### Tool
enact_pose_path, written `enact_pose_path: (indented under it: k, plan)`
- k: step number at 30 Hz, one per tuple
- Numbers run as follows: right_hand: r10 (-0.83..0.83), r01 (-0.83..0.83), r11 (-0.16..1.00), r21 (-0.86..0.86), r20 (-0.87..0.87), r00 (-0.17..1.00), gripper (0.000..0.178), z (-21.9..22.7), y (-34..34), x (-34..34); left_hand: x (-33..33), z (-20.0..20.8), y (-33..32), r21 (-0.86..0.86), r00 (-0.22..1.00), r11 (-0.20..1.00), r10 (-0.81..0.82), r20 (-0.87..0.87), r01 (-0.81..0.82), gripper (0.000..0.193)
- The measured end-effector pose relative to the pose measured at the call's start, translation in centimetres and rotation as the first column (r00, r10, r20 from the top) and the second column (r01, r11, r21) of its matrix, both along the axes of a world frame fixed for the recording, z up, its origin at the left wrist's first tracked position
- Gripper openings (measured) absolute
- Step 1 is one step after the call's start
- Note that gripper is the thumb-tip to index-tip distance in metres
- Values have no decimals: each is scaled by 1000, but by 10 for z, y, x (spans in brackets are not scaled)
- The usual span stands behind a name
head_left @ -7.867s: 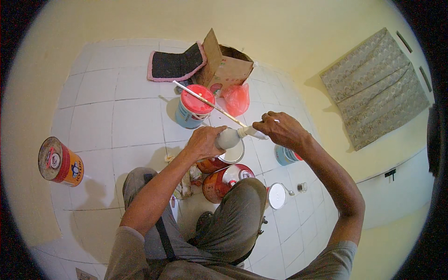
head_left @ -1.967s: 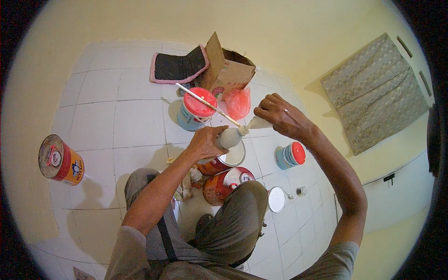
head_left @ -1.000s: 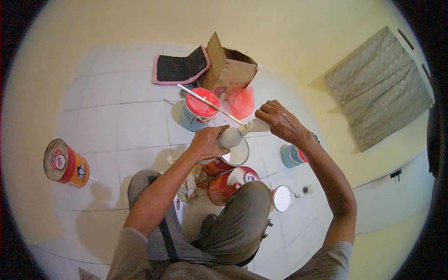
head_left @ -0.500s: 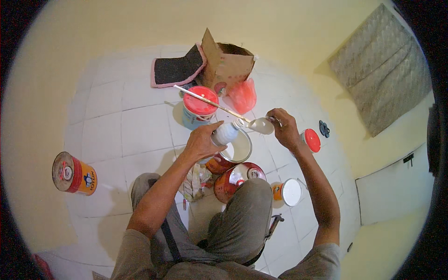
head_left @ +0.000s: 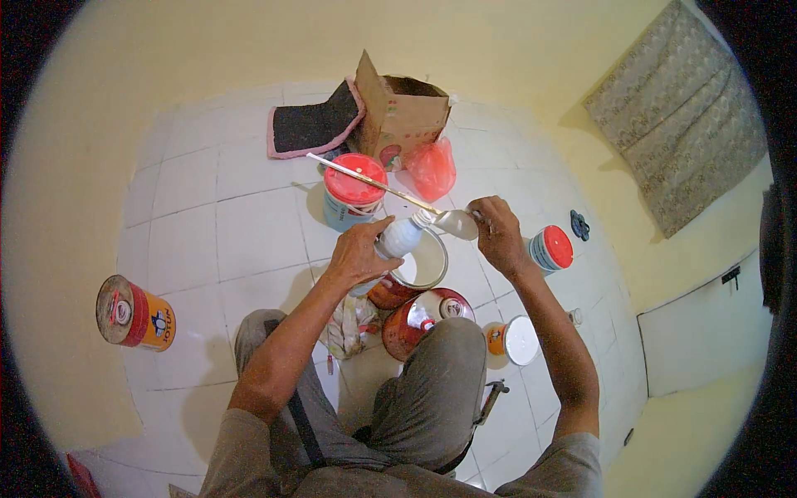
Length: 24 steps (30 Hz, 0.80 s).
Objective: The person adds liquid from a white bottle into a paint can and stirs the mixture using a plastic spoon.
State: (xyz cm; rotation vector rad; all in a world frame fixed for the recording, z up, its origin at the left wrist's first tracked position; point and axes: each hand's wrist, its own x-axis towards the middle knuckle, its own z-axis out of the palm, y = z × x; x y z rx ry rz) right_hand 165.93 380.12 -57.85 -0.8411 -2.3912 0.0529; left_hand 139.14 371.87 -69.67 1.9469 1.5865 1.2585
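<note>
My left hand is wrapped round a pale translucent plastic bottle, tilted with its open neck up and to the right. My right hand grips a small whitish cup by its far right side. The cup is tipped toward the bottle's mouth, close to it; whether they touch I cannot tell. Both are above an open paint can with pale contents. A long thin stick passes over a red-lidded pail; its lower end meets the cup's edge in view.
Before my knees stand a red can and a crumpled rag. An orange can is far left. On the right are a white-lidded can, a red-lidded tub and a hammer. Behind are a cardboard box and red plastic bag.
My right hand has brought the cup slightly left, closer to the bottle's mouth. The left hand and bottle stay almost in place.
</note>
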Motion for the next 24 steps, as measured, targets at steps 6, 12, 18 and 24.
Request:
enact_pose_path:
  k: [6,12,18,24]
  plan:
    - [-37,33,997,64,56,998,16,0,-7,-8,3,7,0,-57,1000,998,13,-5,-13,88]
    - [-78,71,991,115,58,995,15,2,-3,-9,4,3,-2,-67,999,997,30,-45,-33,88]
    - [-64,56,993,104,70,995,16,6,-3,-10,-4,-3,-4,-45,995,998,37,-93,-41,85]
    - [-129,139,989,-54,156,979,10,-18,0,-23,-22,6,-11,-112,998,992,45,-31,-49,83]
